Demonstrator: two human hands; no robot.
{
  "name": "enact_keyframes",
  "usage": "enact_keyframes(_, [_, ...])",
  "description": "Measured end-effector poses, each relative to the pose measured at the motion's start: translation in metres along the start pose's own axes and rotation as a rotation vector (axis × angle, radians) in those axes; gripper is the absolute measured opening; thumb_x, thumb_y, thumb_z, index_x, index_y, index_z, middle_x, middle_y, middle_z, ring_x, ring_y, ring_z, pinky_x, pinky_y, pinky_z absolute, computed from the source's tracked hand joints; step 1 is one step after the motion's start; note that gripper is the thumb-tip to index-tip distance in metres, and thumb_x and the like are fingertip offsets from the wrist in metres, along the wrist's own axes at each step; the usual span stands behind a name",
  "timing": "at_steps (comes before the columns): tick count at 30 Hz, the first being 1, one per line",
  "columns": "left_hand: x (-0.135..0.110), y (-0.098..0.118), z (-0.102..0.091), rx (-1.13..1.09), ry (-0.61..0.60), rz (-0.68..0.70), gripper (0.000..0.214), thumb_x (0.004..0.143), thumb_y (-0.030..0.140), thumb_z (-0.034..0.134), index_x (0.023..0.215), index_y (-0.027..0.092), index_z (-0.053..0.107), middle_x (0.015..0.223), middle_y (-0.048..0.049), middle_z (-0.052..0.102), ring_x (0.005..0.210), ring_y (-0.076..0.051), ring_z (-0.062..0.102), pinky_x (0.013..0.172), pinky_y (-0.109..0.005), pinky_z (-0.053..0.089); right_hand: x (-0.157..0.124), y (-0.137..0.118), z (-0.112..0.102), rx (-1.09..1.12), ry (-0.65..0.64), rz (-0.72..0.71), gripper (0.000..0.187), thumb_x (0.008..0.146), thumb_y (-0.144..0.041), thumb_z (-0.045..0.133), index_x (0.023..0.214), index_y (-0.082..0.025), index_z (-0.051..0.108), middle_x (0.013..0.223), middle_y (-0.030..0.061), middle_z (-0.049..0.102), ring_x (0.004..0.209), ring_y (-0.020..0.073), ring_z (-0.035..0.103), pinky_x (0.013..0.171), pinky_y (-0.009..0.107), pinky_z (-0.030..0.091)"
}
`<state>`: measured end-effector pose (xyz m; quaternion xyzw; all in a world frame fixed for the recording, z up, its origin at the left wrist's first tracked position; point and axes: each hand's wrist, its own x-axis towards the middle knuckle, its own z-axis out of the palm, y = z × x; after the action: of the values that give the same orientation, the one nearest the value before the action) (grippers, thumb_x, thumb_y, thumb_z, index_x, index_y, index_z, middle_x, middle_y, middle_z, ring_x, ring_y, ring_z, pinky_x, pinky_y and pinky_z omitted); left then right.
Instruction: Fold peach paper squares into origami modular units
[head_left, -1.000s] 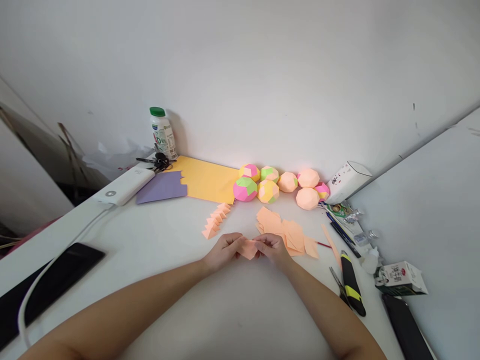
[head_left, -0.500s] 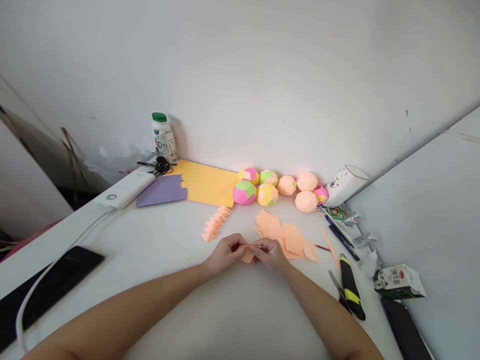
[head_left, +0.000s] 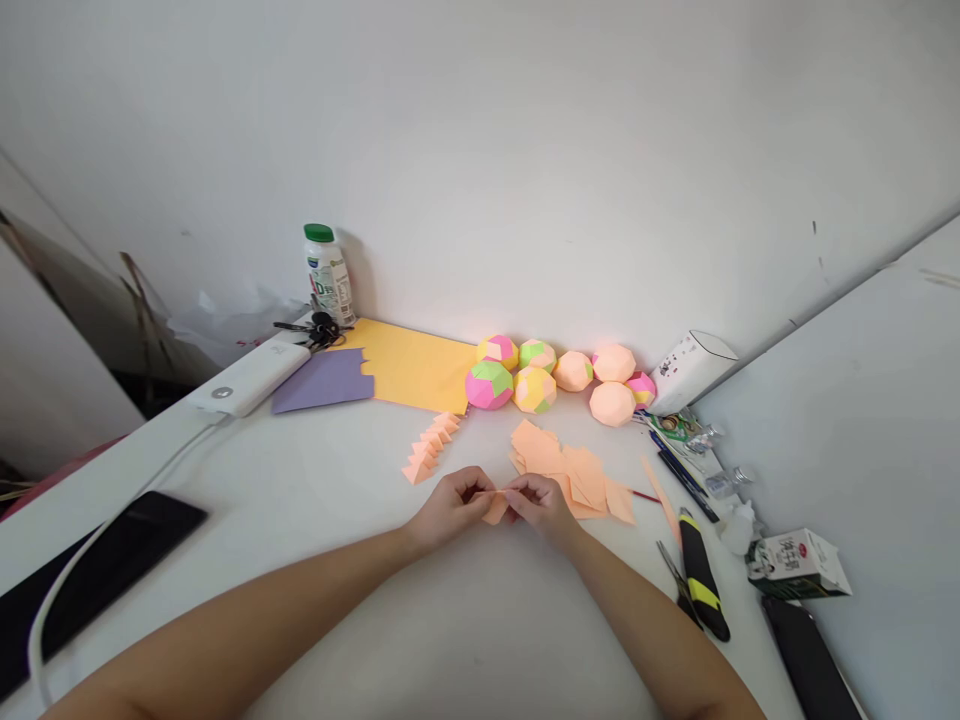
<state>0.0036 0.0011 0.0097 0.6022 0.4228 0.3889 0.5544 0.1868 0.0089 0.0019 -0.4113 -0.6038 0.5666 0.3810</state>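
Between my two hands is a small piece of peach paper [head_left: 495, 509], pinched along its upper edge. My left hand [head_left: 454, 508] is closed on its left side, thumb and fingertips together. On its right side my right hand [head_left: 541, 506] pinches it too, and the fingers partly hide it. Just behind my right hand lies a loose pile of peach paper pieces [head_left: 541, 447]. A row of folded peach paper pieces [head_left: 431, 446] rests beyond my left hand.
Several faceted paper balls [head_left: 534, 389] line the wall beside orange [head_left: 420, 365] and purple sheets [head_left: 322, 382]. At right are scissors [head_left: 679, 585], a black-and-yellow cutter [head_left: 702, 575], pens [head_left: 682, 475] and a milk carton [head_left: 796, 562]. A power bank [head_left: 255, 380] and bottle [head_left: 328, 275] stand left.
My right thumb and fingertips have shifted very slightly on the paper's upper edge. Both hands stay in the same place and keep their pinch.
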Motion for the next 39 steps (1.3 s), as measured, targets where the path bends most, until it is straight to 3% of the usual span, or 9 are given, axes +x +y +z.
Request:
enact_keyframes(13, [0.002, 0.003, -0.004, -0.188, 0.108, -0.031, 0.014, 0.074, 0.025, 0.048, 0.063, 0.017, 0.045, 0.061, 0.0041, 0.043, 0.057, -0.009, 0.043, 0.055, -0.021, 0.038, 0.002, -0.004, -0.003, 0.059, 0.133, 0.000, 0.015, 0.075, -0.027, 0.061, 0.065, -0.016, 0.058, 0.052, -0.0024, 0.057, 0.046, 0.0103, 0.054, 0.046, 0.022, 0.042])
enact_keyframes(17, [0.001, 0.003, -0.002, -0.204, 0.014, -0.020, 0.014, 0.077, 0.031, 0.052, 0.077, 0.017, 0.052, 0.072, 0.0009, 0.052, 0.064, -0.011, 0.049, 0.060, -0.023, 0.041, 0.002, -0.004, -0.002, 0.057, 0.094, 0.002, 0.015, 0.075, -0.028, 0.060, 0.067, -0.017, 0.056, 0.054, -0.0027, 0.056, 0.048, 0.0108, 0.055, 0.048, 0.022, 0.043])
enact_keyframes(20, [0.000, 0.000, 0.000, -0.090, -0.066, -0.017, 0.019, 0.078, 0.035, 0.053, 0.073, 0.016, 0.053, 0.069, -0.0003, 0.055, 0.061, -0.012, 0.050, 0.056, -0.023, 0.040, 0.000, -0.002, 0.001, 0.004, 0.021, 0.016, 0.012, 0.075, -0.028, 0.061, 0.073, -0.017, 0.058, 0.060, -0.0017, 0.057, 0.053, 0.0117, 0.057, 0.051, 0.023, 0.045])
enact_keyframes(24, [0.001, -0.003, 0.002, -0.005, -0.074, -0.002, 0.021, 0.079, 0.034, 0.051, 0.070, 0.016, 0.053, 0.064, -0.0001, 0.054, 0.057, -0.011, 0.046, 0.052, -0.022, 0.035, -0.001, 0.003, 0.004, -0.110, 0.018, -0.009, 0.009, 0.075, -0.025, 0.058, 0.077, -0.016, 0.059, 0.064, -0.0010, 0.056, 0.054, 0.0106, 0.055, 0.050, 0.022, 0.044])
enact_keyframes(29, [0.000, -0.004, 0.003, 0.022, -0.088, 0.015, 0.017, 0.077, 0.030, 0.051, 0.066, 0.016, 0.050, 0.061, 0.0022, 0.050, 0.053, -0.009, 0.041, 0.049, -0.020, 0.032, -0.002, 0.003, 0.004, -0.214, 0.033, -0.056, 0.003, 0.072, -0.017, 0.056, 0.070, -0.016, 0.056, 0.061, -0.0022, 0.054, 0.052, 0.0085, 0.050, 0.047, 0.019, 0.039])
enact_keyframes(35, [0.001, 0.000, -0.001, -0.042, -0.040, -0.012, 0.017, 0.075, 0.027, 0.049, 0.063, 0.017, 0.044, 0.060, 0.0038, 0.042, 0.053, -0.008, 0.038, 0.049, -0.020, 0.031, 0.000, -0.004, 0.001, -0.005, 0.062, 0.031, 0.006, 0.070, -0.018, 0.054, 0.066, -0.017, 0.050, 0.053, -0.0024, 0.056, 0.048, 0.0106, 0.053, 0.047, 0.022, 0.041])
enact_keyframes(39, [0.002, 0.001, -0.004, -0.117, 0.010, -0.045, 0.019, 0.075, 0.030, 0.051, 0.063, 0.017, 0.044, 0.059, 0.0042, 0.041, 0.051, -0.007, 0.037, 0.047, -0.019, 0.031, 0.002, -0.005, -0.003, 0.118, 0.142, 0.002, 0.013, 0.075, -0.025, 0.052, 0.066, -0.019, 0.045, 0.054, -0.0012, 0.059, 0.045, 0.0103, 0.051, 0.043, 0.022, 0.038])
